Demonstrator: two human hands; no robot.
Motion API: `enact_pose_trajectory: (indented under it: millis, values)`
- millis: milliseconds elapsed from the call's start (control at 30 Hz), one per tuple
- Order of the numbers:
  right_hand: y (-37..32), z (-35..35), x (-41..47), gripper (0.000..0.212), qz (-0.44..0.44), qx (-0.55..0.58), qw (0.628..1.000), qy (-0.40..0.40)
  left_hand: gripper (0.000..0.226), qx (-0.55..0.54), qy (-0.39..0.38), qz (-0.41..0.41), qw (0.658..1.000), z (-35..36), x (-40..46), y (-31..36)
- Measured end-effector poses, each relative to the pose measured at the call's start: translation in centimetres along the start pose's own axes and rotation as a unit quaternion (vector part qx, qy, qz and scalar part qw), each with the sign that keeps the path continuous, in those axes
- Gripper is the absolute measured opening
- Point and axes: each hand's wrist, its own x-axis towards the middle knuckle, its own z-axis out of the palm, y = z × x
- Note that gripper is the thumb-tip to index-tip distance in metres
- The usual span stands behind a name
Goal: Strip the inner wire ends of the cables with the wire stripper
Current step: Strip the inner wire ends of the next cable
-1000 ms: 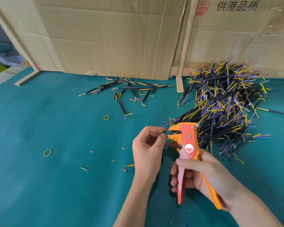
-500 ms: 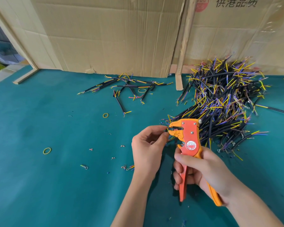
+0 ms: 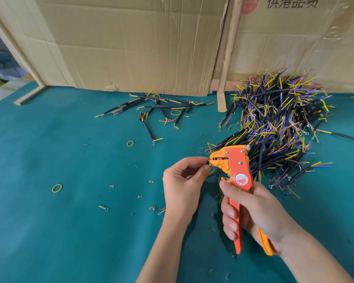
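Wire end point(image 3: 208, 161) pinched in left hand point(image 3: 182, 184) at wire stripper point(image 3: 236, 174) nose, right hand point(image 3: 251, 213) curled round handles; risks nicked strands or slip-out if fed crooked or squeezed before seated.

Cardboard box point(image 3: 294, 37): "供港品质".
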Motion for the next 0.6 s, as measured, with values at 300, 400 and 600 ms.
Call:
enact_pose_trajectory:
  millis: [300,400,600]
  values:
    - [-0.2,0.7,0.2,0.048,-0.003,0.052,0.997,0.054,0.02,0.113,-0.005,0.048,0.992,0.8,-0.5,-0.3]
    - [-0.9,0.0,-0.1,0.026,-0.006,0.127,0.992,-0.008,0.019,0.116,0.022,0.07,0.991,0.6,-0.3,-0.4]
    - [-1.5,-1.5,-0.2,0.046,0.001,0.146,0.989,-0.024,0.016,0.105,0.018,0.077,0.991,-0.1,0.0,-0.1]
